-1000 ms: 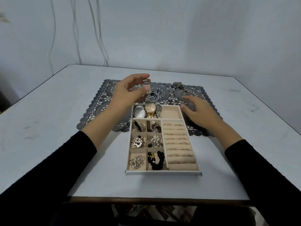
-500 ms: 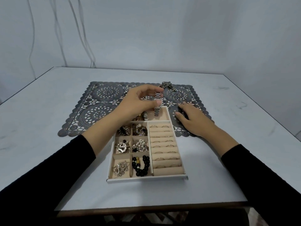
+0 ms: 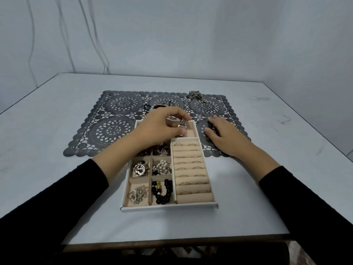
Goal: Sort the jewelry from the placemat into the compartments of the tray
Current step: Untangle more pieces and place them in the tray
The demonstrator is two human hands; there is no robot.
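Note:
My left hand (image 3: 162, 125) pinches a silver metal-band watch (image 3: 183, 123) low over the far long compartment of the beige jewelry tray (image 3: 168, 206). That hand hides the other watches in the compartment. My right hand (image 3: 223, 133) lies flat, fingers spread, on the dark lace placemat (image 3: 114, 109) just right of the tray. A silver chain necklace (image 3: 196, 95) lies at the mat's far edge. A dark bracelet with a turquoise bead (image 3: 154, 107) rests on the mat behind my left hand.
The tray's small compartments hold brooches, pearls (image 3: 162, 166) and black beads (image 3: 162, 190); its right column holds rings in rolls (image 3: 191, 169). The white table (image 3: 47, 131) ends in a near edge below the tray. Cables hang on the wall behind.
My left hand has brought the watch down from above the mat to the tray's far compartment. The right hand has settled flat on the mat. The camera view shifted.

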